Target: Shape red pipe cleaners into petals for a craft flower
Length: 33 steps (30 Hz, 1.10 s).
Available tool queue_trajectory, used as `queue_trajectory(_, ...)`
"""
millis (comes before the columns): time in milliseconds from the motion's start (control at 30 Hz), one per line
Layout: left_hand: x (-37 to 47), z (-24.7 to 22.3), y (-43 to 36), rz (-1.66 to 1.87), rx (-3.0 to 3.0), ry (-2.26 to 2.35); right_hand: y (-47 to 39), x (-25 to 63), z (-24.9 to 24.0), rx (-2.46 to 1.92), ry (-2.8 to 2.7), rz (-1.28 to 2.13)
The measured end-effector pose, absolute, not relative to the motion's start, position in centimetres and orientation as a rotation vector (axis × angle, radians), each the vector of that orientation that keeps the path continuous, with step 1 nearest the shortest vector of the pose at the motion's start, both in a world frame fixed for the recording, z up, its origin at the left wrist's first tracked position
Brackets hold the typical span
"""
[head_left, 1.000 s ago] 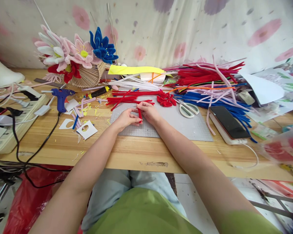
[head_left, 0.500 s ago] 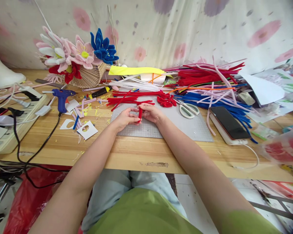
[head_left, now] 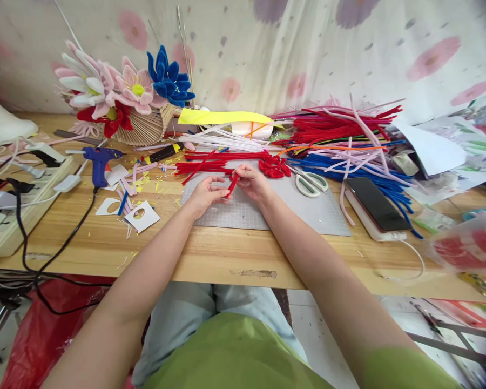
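Between my two hands, above the grey cutting mat (head_left: 243,215), is a short folded red pipe cleaner (head_left: 233,185), tilted with its top leaning right. My left hand (head_left: 207,195) pinches its lower end. At its upper end the fingers of my right hand (head_left: 251,182) are closed on it; the fingertips partly hide it. Just behind my hands lie several long red pipe cleaners (head_left: 204,162). A small pile of bent red pipe cleaner pieces (head_left: 276,166) sits beyond my right hand, with scissors (head_left: 311,182) to the right of it.
A blue glue gun (head_left: 100,162), a power strip (head_left: 28,210) and white cards with holes (head_left: 142,215) are on the left. Fuzzy flowers (head_left: 135,89) stand behind them. Bundles of red (head_left: 340,125) and blue pipe cleaners (head_left: 383,186) lie at right, near a phone (head_left: 376,204).
The red pipe cleaner has gone from nearly upright to tilted right. My right hand's fingers have shifted slightly up along it, while my left hand still holds the lower end.
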<state>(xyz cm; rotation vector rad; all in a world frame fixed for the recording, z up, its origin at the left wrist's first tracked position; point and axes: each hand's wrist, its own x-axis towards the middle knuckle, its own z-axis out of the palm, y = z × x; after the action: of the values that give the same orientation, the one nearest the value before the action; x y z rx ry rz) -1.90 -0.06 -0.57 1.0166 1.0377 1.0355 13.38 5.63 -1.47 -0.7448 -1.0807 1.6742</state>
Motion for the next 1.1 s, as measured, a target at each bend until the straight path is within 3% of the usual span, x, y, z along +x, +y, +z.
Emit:
queue_trajectory(200,-3.7,-1.3,1.3,1.396,1.402,1.617,6.7,15.5,-1.8,-0.937,-1.393,1.110)
queue_trajectory(400,-7.3,-1.9,2.2,1.071,1.722,2.209,8.1,16.7,-3.6,-1.294,-1.634,0.565)
queue_trajectory(567,-7.7,-1.8,2.4,1.040,1.762,2.239,7.5,16.4,-3.8,-1.402,-1.678,0.324)
queue_trajectory(800,-6.7,-0.3,1.4,1.238,2.097,2.063,4.8,14.5,-1.4,-1.161,-1.969,-0.099)
queue_trajectory(967,-4.9,0.0,0.6,1.247,2.382,1.760,4.7,13.9,-1.4,-1.149,-2.057,-0.095)
queue_trajectory(1100,-4.5,-0.5,0.8,1.331,2.283,1.708,5.1,14.1,-1.8,-1.132,-1.874,0.078)
